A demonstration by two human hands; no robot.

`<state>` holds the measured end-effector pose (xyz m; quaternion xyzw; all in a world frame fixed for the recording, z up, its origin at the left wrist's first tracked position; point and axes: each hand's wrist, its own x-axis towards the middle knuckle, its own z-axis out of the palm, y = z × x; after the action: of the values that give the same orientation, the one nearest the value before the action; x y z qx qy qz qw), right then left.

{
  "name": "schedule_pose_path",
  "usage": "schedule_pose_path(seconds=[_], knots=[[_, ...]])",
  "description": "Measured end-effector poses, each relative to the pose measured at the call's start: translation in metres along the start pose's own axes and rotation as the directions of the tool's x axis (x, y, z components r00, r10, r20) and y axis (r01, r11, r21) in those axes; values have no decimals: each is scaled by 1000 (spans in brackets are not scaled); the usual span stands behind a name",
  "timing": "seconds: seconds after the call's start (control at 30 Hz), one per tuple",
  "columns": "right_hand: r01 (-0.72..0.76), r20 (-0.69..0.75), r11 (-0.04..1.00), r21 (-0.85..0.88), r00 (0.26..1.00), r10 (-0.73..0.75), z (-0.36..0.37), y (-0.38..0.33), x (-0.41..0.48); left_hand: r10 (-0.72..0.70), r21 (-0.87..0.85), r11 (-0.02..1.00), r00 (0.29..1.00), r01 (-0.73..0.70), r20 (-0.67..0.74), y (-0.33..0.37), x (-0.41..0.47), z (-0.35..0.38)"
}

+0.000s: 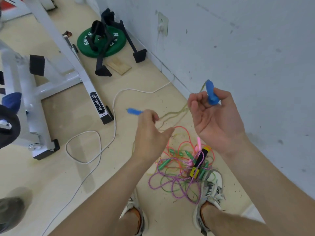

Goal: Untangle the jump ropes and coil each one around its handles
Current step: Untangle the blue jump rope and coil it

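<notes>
Left hand [150,133] holds level handle [134,111], right hand [216,120] upright handle [212,93].

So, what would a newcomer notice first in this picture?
Probably the two hands in the middle: the right hand grips an upright blue handle near the wall, and the left hand holds the other blue handle, with a pale yellow-green rope hanging between them. Below them, by the person's right shoe, a bright tangle of pink, purple and green ropes lies on the floor.
</notes>
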<state>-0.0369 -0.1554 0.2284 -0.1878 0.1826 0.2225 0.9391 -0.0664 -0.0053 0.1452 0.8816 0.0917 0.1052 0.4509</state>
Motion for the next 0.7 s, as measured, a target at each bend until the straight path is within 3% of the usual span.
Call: schedule_pose_path(seconds=[0.07, 0.17, 0.2, 0.27, 0.3, 0.33, 0.4, 0.43, 0.5, 0.53, 0.6, 0.63, 0.7], knots=[[-34, 19, 999, -24, 999, 35, 0, 0, -2, 19, -105, 994, 1000, -19, -10, 9, 1, -4], [-68, 27, 995, -70, 997, 70, 2, 2, -5, 87, -124, 989, 996, -84, 19, 18, 3, -3], [-57, 23, 995, -78, 998, 59, 2, 0, -5, 96, -80, 993, 992, -89, 79, 13, 8, -4], [1, 16, 998, -60, 1000, 0, 1, -8, -6, -77, 74, 996, 926, 53, 371, -3, 13, -5], [50, 1, 998, -41, 999, -50, -1, -12, -6, -191, 191, 977, 810, 100, 554, -13, 11, -6], [106, -30, 994, -31, 994, -107, -3, -17, -5, -280, 296, 951, 651, 88, 706, -20, 6, -7], [209, -106, 977, -34, 972, -211, -11, -26, -3, -349, 350, 935, 339, 60, 874, -25, -10, -10], [242, -132, 970, -40, 961, -245, -15, -31, -2, -335, 317, 942, 230, 114, 913, -25, -15, -12], [238, -160, 955, -179, 950, -267, -27, -40, 2, -271, 227, 936, 137, 270, 953, -20, -21, -18], [176, -204, 910, -376, 942, -267, -33, -43, 6, -231, 164, 920, 153, 357, 961, -15, -20, -22], [-74, -306, 609, -790, 908, -286, -42, -41, 11, -159, -71, 801, 325, 594, 932, -2, -13, -25], [-189, -333, 433, -881, 899, -285, -45, -37, 12, -168, -228, 657, 435, 718, 885, 5, -7, -25], [-298, -338, 221, -929, 926, -171, -44, -24, 9, -250, -524, 298, 594, 798, 764, 15, 6, -23]])
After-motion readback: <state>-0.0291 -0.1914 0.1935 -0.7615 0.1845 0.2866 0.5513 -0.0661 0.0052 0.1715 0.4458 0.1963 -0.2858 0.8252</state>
